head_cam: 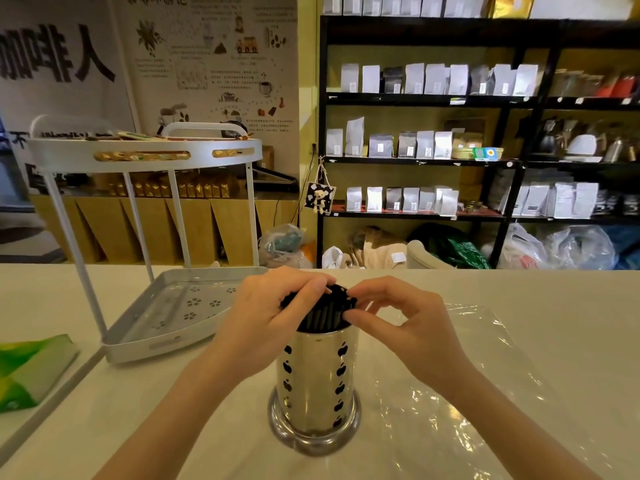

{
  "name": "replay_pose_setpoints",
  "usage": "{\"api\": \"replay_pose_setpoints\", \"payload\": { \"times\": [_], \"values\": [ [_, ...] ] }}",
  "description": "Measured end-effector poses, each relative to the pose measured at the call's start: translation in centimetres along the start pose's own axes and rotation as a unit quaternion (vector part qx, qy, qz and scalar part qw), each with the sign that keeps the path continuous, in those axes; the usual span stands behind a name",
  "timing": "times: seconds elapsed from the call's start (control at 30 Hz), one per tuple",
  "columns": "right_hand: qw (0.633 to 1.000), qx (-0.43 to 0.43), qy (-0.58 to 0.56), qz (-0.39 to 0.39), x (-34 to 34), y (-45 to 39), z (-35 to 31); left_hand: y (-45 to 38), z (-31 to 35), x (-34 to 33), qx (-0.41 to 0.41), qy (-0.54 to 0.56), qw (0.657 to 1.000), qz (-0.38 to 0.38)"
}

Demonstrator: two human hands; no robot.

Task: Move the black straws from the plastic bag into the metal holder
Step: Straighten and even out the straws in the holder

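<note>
A shiny metal holder point(317, 382) with apple-shaped cut-outs stands upright on the white table, near the front centre. A bundle of black straws point(325, 311) sticks out of its top. My left hand point(263, 320) grips the bundle's left side, fingers curled over the straw tops. My right hand point(408, 327) pinches the bundle's right edge with thumb and forefinger. The clear plastic bag point(485, 358) lies flat on the table to the right, under my right forearm; no straws show inside it.
A white two-tier metal rack point(166, 313) stands on the table at the left, its lower tray just behind my left hand. A green-and-white packet point(31, 368) lies at the left edge. Black shelves with pouches point(433, 143) stand beyond the table.
</note>
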State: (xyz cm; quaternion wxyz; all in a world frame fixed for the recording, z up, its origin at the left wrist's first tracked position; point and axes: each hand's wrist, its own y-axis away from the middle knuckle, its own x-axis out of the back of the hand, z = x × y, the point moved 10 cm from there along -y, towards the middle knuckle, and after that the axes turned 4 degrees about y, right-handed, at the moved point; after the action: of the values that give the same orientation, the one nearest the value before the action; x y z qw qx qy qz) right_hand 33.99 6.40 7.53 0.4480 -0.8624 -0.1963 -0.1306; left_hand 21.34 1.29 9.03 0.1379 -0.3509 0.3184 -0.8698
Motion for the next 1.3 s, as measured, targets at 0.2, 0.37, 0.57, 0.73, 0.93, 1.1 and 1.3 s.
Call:
{"api": "replay_pose_setpoints", "payload": {
  "times": [0.2, 0.37, 0.57, 0.73, 0.93, 1.1, 1.3],
  "values": [
    [0.999, -0.015, -0.031, -0.011, 0.7, -1.2, -0.4, -0.4, 0.0, -0.6, 0.02, 0.026, 0.998, -0.06],
    [0.998, 0.037, -0.048, 0.006, 3.0, -4.3, -4.5, -1.6, 0.5, -1.0, 0.029, 0.007, 0.995, -0.096],
    [0.986, 0.111, -0.069, 0.108, 8.5, -7.9, -9.8, -2.7, 2.1, -1.2, 0.03, 0.023, 0.993, -0.113],
    [0.957, 0.124, -0.104, 0.241, 12.9, -8.1, -10.4, -3.3, 3.1, 1.7, 0.002, 0.102, 0.995, 0.003],
    [0.948, -0.046, -0.184, 0.255, 10.9, -5.9, -2.4, -3.2, 2.2, 8.4, 0.0, 0.197, 0.964, 0.176],
    [0.978, -0.116, -0.134, 0.114, 3.0, -3.4, 1.5, -2.9, 1.6, 12.0, 0.005, 0.238, 0.924, 0.299],
    [0.984, -0.145, -0.105, -0.007, -1.8, -1.5, 2.6, -2.7, 2.8, 10.3, -0.017, 0.194, 0.95, 0.244]
  ]
}}
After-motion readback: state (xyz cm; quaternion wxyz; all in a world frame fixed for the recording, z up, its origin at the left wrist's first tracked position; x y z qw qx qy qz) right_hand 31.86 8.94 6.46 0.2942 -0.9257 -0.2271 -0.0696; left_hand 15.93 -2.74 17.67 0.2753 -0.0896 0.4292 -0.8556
